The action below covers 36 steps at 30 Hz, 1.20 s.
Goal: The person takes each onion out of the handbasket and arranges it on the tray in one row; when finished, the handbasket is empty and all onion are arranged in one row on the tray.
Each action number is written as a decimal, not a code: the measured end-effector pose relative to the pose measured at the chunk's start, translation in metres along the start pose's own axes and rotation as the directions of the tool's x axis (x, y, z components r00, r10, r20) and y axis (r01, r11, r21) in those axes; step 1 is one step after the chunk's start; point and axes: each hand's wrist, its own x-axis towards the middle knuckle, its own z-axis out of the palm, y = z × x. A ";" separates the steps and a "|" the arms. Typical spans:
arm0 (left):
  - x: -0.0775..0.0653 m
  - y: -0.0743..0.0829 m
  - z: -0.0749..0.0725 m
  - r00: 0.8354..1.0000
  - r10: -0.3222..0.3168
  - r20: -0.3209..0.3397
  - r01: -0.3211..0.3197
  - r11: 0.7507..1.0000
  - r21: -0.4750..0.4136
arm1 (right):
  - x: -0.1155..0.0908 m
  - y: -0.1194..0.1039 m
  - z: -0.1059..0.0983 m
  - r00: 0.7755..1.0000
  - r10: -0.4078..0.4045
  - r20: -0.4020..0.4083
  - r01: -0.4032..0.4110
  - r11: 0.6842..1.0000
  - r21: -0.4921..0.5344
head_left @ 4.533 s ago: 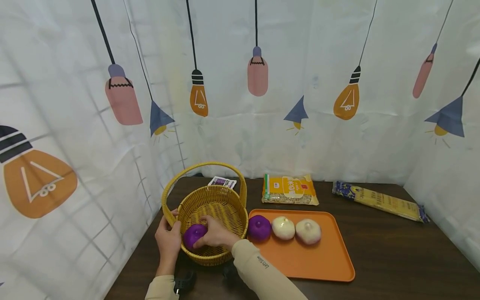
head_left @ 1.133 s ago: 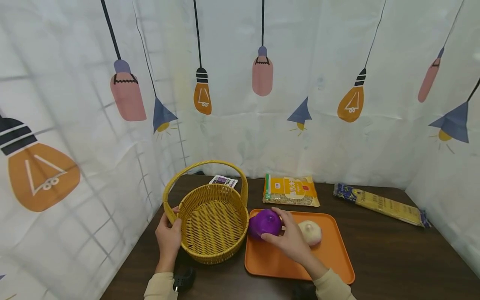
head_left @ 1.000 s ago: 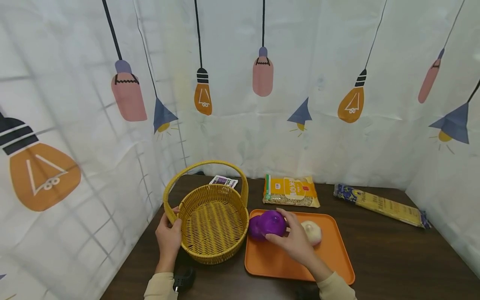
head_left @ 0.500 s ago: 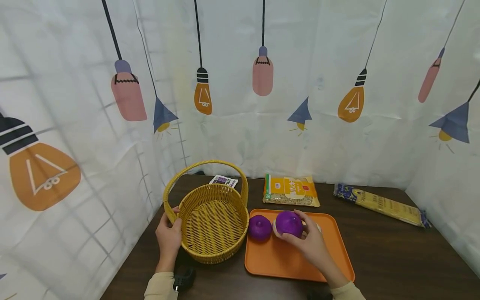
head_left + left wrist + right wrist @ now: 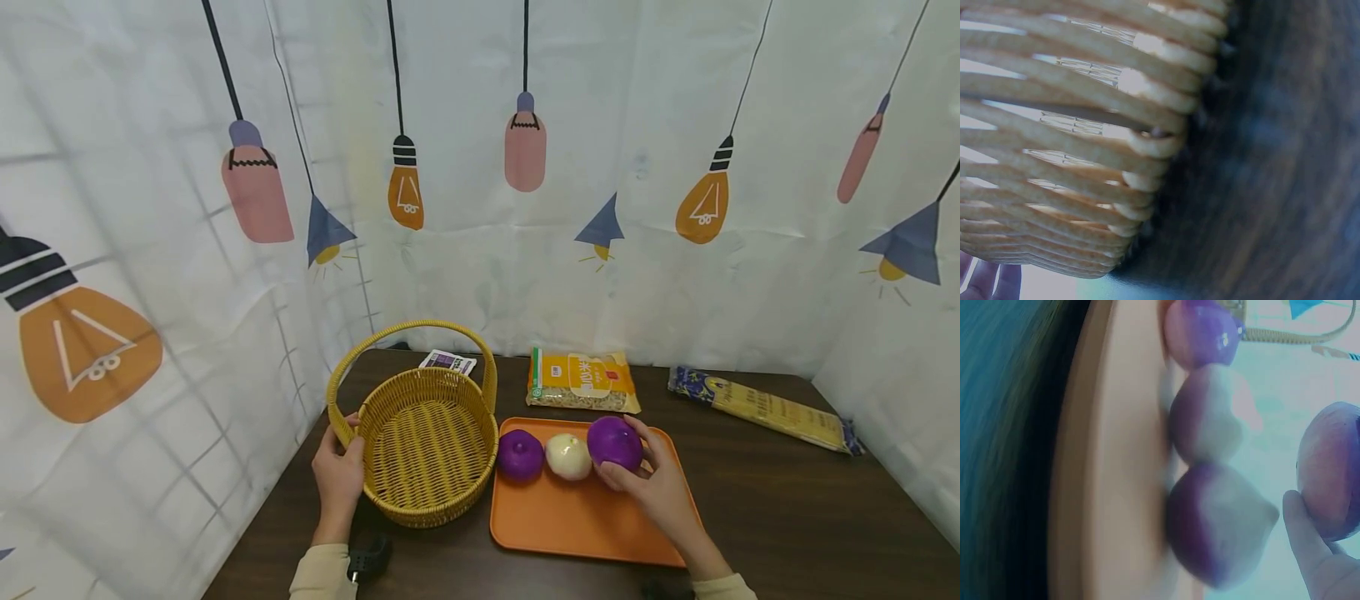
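My left hand [image 5: 339, 479] holds the yellow wicker basket [image 5: 423, 510] at its left side, where the arched handle meets the rim. Fingers of that hand [image 5: 985, 281] show beyond the weave in the left wrist view. With thumb and fingers my right hand [image 5: 667, 492] grips a purple onion [image 5: 615, 442] over the orange tray's right half. Three onions stand in a row on the tray: a purple onion [image 5: 520, 455], a white onion [image 5: 568, 457] and a purple-white onion [image 5: 1222, 525]. The last is mostly hidden behind the held onion in the head view, apart from it in the right wrist view.
The orange tray [image 5: 570, 525] lies right beside the basket. Behind it is an orange-yellow bag of grain [image 5: 581, 382], and at back right a long yellow-blue packet [image 5: 765, 410]. A small white-purple packet [image 5: 448, 362] lies behind the basket. Patterned curtains enclose the dark table.
Earlier my right hand had a purple onion inside the basket. It has since lifted it out and carried it rightward over the tray's onions. My left hand has kept its place on the basket.
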 end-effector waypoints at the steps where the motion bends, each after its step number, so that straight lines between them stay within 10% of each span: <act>1: 0.000 0.001 0.000 1.000 0.000 0.002 0.000 1.000 -0.003 | 0.000 0.001 -0.003 1.000 0.002 -0.012 -0.002 1.000 -0.022; 21: 0.000 0.001 0.000 1.000 0.000 0.012 0.000 1.000 -0.013 | -0.004 0.022 -0.039 0.967 -0.027 -0.252 -0.041 0.964 -0.261; 36: 0.001 0.001 -0.001 1.000 -0.008 0.000 0.008 1.000 0.004 | -0.003 0.037 -0.062 0.972 0.140 -0.189 -0.188 0.945 -0.269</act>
